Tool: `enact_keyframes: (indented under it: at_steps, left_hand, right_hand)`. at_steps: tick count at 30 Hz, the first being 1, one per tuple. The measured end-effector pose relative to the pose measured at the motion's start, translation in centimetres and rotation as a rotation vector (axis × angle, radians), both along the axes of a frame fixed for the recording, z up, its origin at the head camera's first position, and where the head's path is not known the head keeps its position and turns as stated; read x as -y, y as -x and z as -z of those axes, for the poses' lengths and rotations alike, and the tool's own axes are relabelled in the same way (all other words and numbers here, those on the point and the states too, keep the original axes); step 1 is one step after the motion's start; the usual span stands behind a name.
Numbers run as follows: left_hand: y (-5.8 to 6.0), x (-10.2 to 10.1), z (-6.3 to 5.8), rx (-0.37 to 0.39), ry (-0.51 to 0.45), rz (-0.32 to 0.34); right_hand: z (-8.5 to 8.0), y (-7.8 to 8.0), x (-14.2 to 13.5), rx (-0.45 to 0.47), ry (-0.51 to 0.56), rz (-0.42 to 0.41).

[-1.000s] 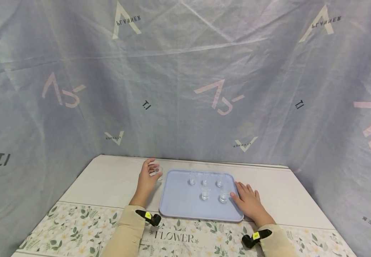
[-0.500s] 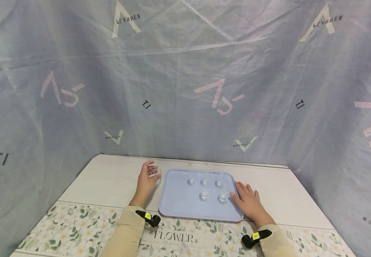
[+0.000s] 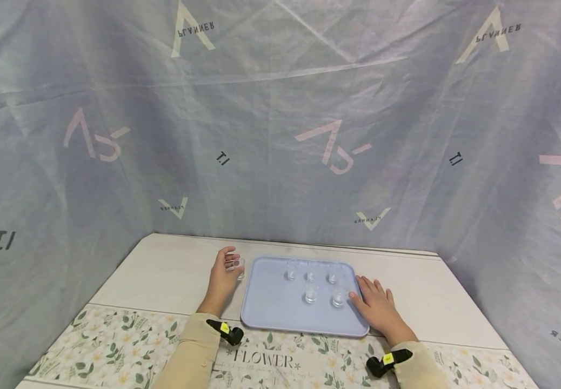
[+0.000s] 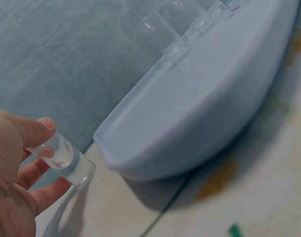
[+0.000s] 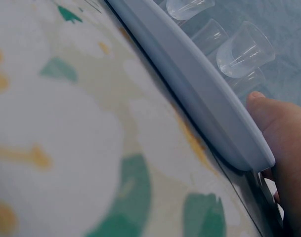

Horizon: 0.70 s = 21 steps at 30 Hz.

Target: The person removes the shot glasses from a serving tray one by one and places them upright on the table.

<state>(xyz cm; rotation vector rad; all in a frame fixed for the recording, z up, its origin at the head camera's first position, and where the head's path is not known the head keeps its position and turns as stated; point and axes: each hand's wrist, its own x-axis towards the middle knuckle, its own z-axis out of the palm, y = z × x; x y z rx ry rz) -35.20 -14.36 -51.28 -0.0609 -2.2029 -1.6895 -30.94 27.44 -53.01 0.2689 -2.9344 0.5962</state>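
Note:
My left hand point(image 3: 222, 278) grips a small clear shot glass point(image 4: 77, 165) between thumb and fingers, just off the left side of a pale blue tray point(image 3: 271, 305). In the left wrist view the glass's thick base points down, close over the white tabletop. On the right, my right hand point(image 3: 376, 307) rests at the tray's right edge with fingers extended. Its thumb point(image 5: 261, 106) lies over the rim, close to a shot glass point(image 3: 339, 296) on the tray. The other fingers lie outside the tray, mostly hidden in the right wrist view.
Several more clear shot glasses stand upright on the tray: a back row with a left glass point(image 3: 292, 270), and a front one point(image 3: 311, 293). A floral-printed strip point(image 3: 125, 346) runs along the table's front. A grey curtain point(image 3: 271, 205) hangs behind and at both sides.
My left hand has come down slightly with the shot glass, which now sits lower beside the tray. My right hand and the glasses on the tray stay where they were.

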Motion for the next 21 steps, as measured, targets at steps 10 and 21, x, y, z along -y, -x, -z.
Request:
enact_keyframes:
  at_steps: [10,21]
  left_hand:
    - [0.09,0.04,0.41,-0.027,0.035,0.022]
    - [0.26,0.05,-0.07,0.008,0.051,0.034]
  right_hand:
    - [-0.17,-0.10,0.09,-0.011,0.003,-0.006]
    - [0.01,-0.13,0.10,-0.005,0.001,0.000]
